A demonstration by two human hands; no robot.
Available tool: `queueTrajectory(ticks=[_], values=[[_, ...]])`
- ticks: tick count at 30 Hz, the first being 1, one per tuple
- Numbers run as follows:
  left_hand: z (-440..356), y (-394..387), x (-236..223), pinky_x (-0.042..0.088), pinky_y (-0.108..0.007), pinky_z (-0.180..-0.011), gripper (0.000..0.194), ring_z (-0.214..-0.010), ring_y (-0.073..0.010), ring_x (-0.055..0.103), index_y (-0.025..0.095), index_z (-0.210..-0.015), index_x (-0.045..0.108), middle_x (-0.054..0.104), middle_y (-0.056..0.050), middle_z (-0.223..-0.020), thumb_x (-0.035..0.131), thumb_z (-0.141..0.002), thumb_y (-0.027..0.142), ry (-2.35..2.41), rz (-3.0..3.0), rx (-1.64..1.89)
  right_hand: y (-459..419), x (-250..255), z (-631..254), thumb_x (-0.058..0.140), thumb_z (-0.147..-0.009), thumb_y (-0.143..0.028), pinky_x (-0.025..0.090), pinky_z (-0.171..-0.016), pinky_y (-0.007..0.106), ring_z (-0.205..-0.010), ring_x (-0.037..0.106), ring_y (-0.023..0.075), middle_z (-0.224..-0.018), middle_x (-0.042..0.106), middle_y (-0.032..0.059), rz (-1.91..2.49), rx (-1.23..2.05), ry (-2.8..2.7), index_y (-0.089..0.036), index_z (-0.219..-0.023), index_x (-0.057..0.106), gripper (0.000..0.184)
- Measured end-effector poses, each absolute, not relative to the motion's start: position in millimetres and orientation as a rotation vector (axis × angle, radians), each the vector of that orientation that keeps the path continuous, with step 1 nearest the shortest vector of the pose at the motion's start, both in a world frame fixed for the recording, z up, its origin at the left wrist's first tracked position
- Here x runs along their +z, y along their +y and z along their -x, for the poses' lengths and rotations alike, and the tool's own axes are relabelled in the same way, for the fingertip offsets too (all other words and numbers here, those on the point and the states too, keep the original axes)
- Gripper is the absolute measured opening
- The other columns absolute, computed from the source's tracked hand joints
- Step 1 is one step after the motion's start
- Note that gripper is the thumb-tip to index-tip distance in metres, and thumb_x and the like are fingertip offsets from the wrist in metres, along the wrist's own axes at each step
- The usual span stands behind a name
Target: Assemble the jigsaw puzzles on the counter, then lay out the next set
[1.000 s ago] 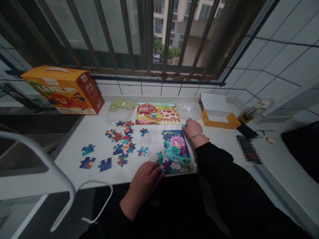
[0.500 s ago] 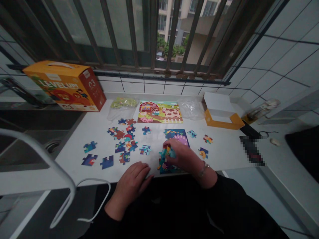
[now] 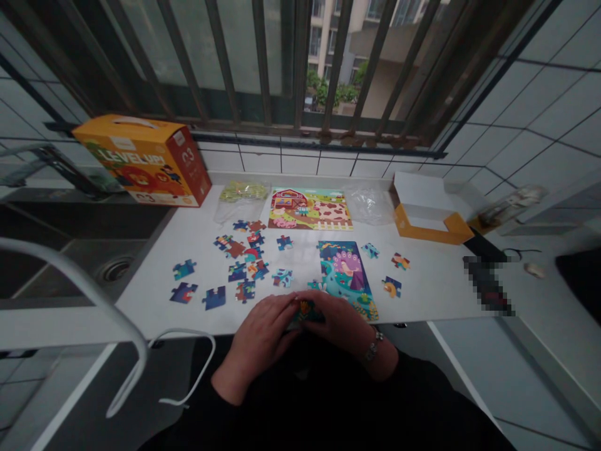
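Movement has brought both hands together: half a second ago the right hand (image 3: 339, 322) was over the peacock picture (image 3: 345, 269) and the left hand (image 3: 267, 322) lay apart on the counter (image 3: 432, 294); now they meet at the picture's near left corner, so the work looks two-handed. The right hand's thumb and fingers are drawn narrow around a dark puzzle piece (image 3: 305, 308) with a yellow patch. The left hand is loosely curled, its fingertips up against the same spot; from here I cannot tell whether it grips too. Together they hide that corner. The rest of the joined picture lies flat by the counter's near edge, with loose pieces (image 3: 235, 249) spread to its left, three more (image 3: 392, 286) to its right, and a farm picture (image 3: 328, 213) behind it.
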State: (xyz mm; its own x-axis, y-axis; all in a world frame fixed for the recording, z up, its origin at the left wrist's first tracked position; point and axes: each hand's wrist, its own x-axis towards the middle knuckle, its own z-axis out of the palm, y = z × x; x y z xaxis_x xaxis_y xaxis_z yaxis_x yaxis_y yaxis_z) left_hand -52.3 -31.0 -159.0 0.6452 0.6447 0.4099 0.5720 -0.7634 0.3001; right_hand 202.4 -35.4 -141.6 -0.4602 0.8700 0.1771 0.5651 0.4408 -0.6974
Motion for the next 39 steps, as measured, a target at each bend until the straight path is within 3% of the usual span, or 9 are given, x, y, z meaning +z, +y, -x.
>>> queueTrajectory(ticks=[6,12,25,29,33,39], values=[[51,-31,-157,0.058,-0.056,-0.112,0.039,-0.130,-0.0329,0.068,0.023,-0.145,0.064,0.070,-0.013,-0.146,0.066,-0.106,0.031,1.034,-2.730,0.703,-37,-153,-208,0.085,-0.096,-0.027,0.056,-0.117,0.050,-0.133,0.070,0.0288,-0.135,0.076,0.0096,1.096,0.564,-2.193,-0.027,-0.134,0.068,0.042],[49,-32,-155,0.060,-0.055,-0.109,0.034,-0.127,-0.0321,0.068,0.022,-0.140,0.068,0.071,-0.012,-0.143,0.064,-0.109,0.033,1.034,-2.759,0.716,-41,-156,-211,0.080,-0.101,-0.032,0.059,-0.109,0.049,-0.117,0.073,0.0267,-0.118,0.080,0.0067,1.028,0.337,-2.221,-0.027,-0.113,0.077,0.013],[50,-35,-163,0.063,-0.050,-0.105,0.040,-0.122,-0.0292,0.073,0.025,-0.146,0.064,0.076,-0.012,-0.136,0.062,-0.106,0.025,1.042,-2.706,0.865,-45,-161,-210,0.075,-0.104,-0.029,0.060,-0.104,0.049,-0.113,0.073,0.0270,-0.113,0.082,0.0045,1.049,0.267,-2.245,-0.029,-0.104,0.079,0.004],[58,-32,-160,0.061,-0.047,-0.107,0.035,-0.122,-0.0262,0.072,0.023,-0.140,0.063,0.076,-0.011,-0.131,0.054,-0.107,0.015,1.205,-2.542,1.029,-46,-154,-209,0.074,-0.104,-0.028,0.060,-0.102,0.048,-0.112,0.072,0.0273,-0.116,0.081,0.0058,1.088,0.278,-2.264,-0.028,-0.111,0.077,0.008],[64,-19,-151,0.056,-0.052,-0.114,0.033,-0.130,-0.0273,0.069,0.022,-0.133,0.064,0.074,-0.011,-0.137,0.049,-0.106,0.010,1.315,-2.511,1.021,-45,-153,-209,0.074,-0.103,-0.027,0.058,-0.101,0.048,-0.113,0.071,0.0275,-0.114,0.079,0.0062,1.078,0.252,-2.293,-0.027,-0.103,0.077,0.003],[55,6,-143,0.046,-0.061,-0.123,0.032,-0.135,-0.0319,0.063,0.021,-0.130,0.068,0.070,-0.013,-0.145,0.054,-0.103,0.011,1.342,-2.654,0.804,-44,-160,-210,0.073,-0.103,-0.030,0.057,-0.100,0.048,-0.111,0.070,0.0271,-0.111,0.078,0.0059,1.049,0.231,-2.269,-0.026,-0.092,0.077,0.013]])
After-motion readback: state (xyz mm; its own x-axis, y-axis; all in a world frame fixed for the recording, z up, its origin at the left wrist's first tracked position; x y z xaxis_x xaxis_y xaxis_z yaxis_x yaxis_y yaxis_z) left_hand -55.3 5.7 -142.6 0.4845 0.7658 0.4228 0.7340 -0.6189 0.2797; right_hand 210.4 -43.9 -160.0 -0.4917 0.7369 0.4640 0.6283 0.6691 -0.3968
